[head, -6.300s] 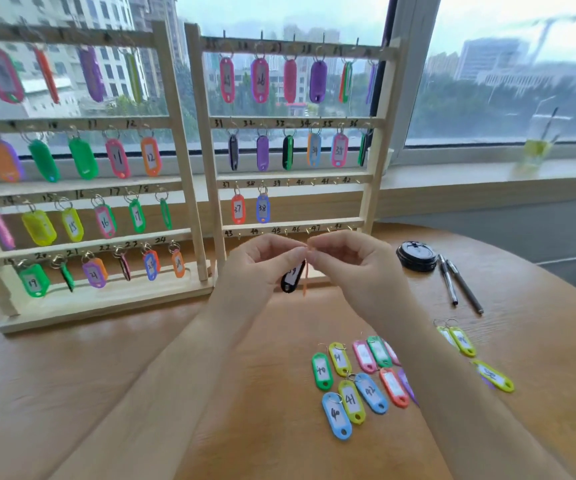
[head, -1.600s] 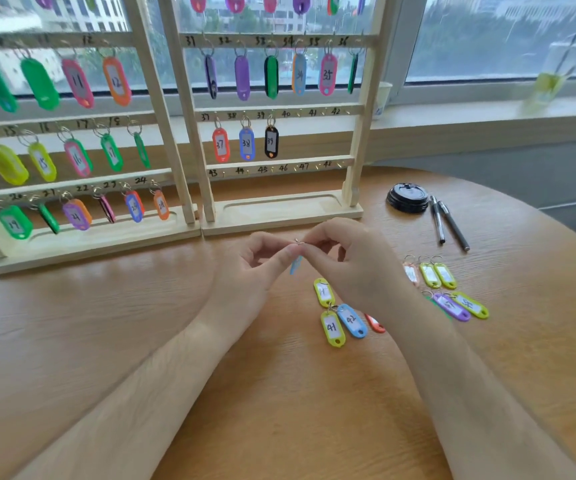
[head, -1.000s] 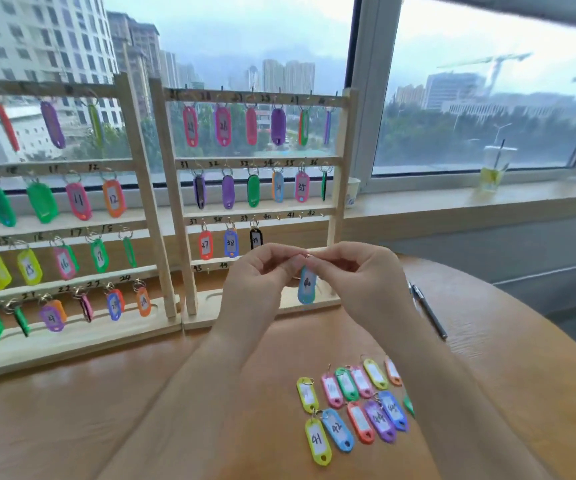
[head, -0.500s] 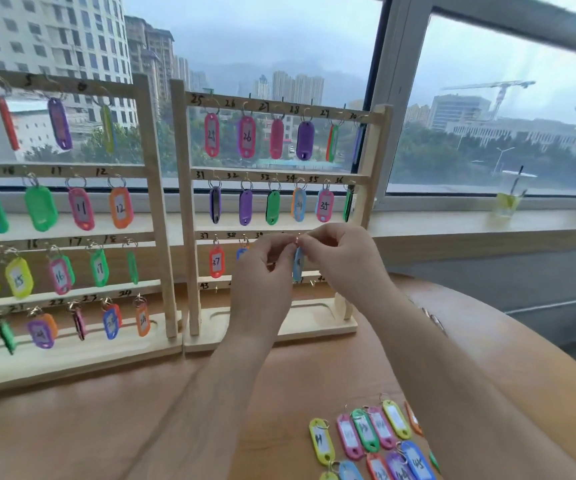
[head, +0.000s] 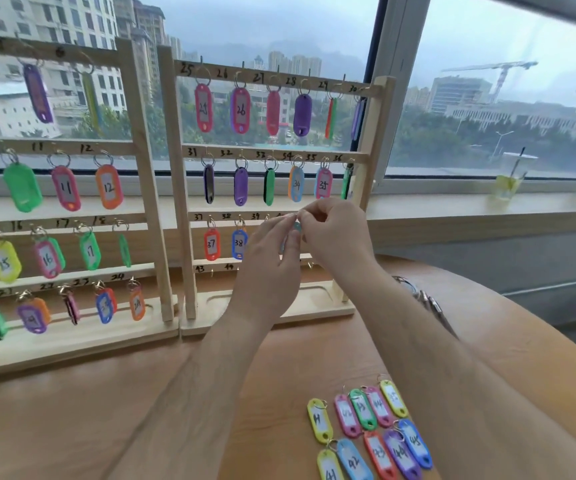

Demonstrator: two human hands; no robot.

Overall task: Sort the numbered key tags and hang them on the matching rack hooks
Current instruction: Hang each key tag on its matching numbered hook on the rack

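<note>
Blue tag mostly behind fingers

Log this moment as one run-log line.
step: hanging tag | left hand: pinches blue tag | right hand: pinches blue tag | place: right rack, row marked 37 onward | table: loose tags waiting

Left hand and right hand pinch a blue tag at the third rail of the right rack, near tag 38; loose tags lie on the table
</note>
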